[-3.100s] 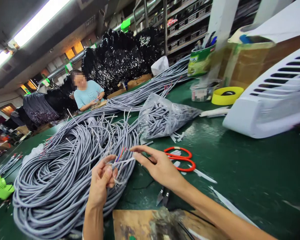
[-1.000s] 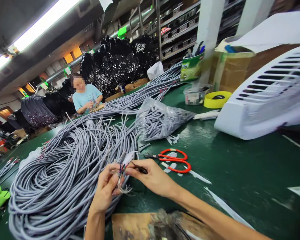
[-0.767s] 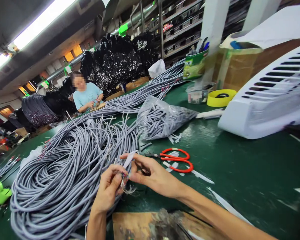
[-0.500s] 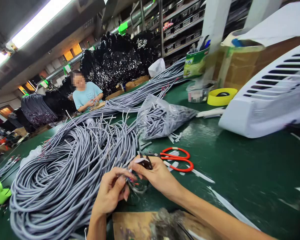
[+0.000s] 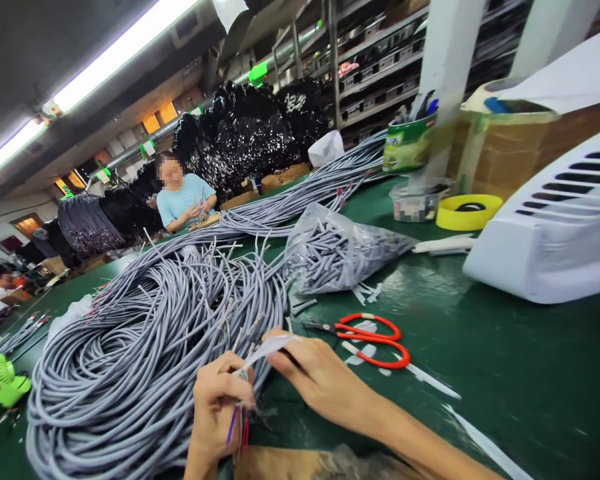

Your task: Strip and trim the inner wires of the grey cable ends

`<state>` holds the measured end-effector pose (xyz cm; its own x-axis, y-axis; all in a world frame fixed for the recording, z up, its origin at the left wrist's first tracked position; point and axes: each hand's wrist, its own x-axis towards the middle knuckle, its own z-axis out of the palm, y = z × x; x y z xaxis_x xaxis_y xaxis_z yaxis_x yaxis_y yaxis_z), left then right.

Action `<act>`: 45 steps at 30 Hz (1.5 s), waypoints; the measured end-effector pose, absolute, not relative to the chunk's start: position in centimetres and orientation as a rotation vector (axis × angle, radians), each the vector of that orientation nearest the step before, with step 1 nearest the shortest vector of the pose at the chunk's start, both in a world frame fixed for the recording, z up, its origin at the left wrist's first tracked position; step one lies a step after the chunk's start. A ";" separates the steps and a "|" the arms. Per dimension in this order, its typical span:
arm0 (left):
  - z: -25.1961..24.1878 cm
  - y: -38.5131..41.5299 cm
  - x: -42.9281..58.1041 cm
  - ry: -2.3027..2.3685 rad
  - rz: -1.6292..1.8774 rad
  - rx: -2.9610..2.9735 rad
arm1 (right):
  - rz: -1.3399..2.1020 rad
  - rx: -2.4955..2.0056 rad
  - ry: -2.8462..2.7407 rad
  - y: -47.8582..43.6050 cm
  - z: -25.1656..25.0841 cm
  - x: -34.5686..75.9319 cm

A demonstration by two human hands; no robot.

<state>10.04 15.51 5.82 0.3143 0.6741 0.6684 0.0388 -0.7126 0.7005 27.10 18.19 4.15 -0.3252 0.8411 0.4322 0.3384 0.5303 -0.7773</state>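
My left hand [image 5: 221,400] is closed around the end of a cable, and thin blue and red wires [image 5: 237,427] hang out below its fingers. A thin white strip [image 5: 266,349] stretches from the top of that hand to my right hand [image 5: 313,373]. My right fingers are pinched on the strip's far end. Dark, hair-like fibres show between the hands, partly hidden. To the left lies a large coil of grey cables [image 5: 155,360], its cut ends close to my hands. Red-handled scissors [image 5: 373,337] rest on the table beyond my right hand.
A clear bag of short grey pieces [image 5: 335,257] lies on the green table [image 5: 430,293]. White scraps lie near the scissors. A white slatted housing [image 5: 545,247], yellow ring [image 5: 470,215] and green tin [image 5: 410,143] stand right. A co-worker [image 5: 185,200] sits across; brown board [image 5: 275,462] is below.
The white strip is now stretched out between my hands. The dark object earlier at my right fingers no longer shows. The wires now hang below my left hand, and the view has shifted.
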 end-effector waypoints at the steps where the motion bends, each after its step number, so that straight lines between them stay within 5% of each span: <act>1: 5.8 15.5 10.0 0.662 1.404 2.005 | 0.721 -0.883 -1.909 17.7 4.3 26.9; 18: 5.9 15.1 10.5 0.845 1.209 2.114 | 0.794 -0.672 -1.878 17.0 4.2 26.3; 24: 5.5 15.3 11.2 1.079 1.379 1.720 | 0.894 -0.791 -1.524 17.6 4.5 26.9; 35: 5.1 15.9 12.6 1.302 1.332 1.884 | 0.501 -0.799 -1.598 17.2 3.9 26.2; 45: 5.1 16.5 13.0 1.227 1.415 1.139 | 0.925 -0.836 -1.527 17.2 3.8 25.6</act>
<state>12.99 16.46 5.07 -0.1550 0.9850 0.0754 -0.0649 -0.0863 0.9942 25.58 17.24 3.77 -0.1400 0.8886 0.4368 0.0249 0.4441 -0.8956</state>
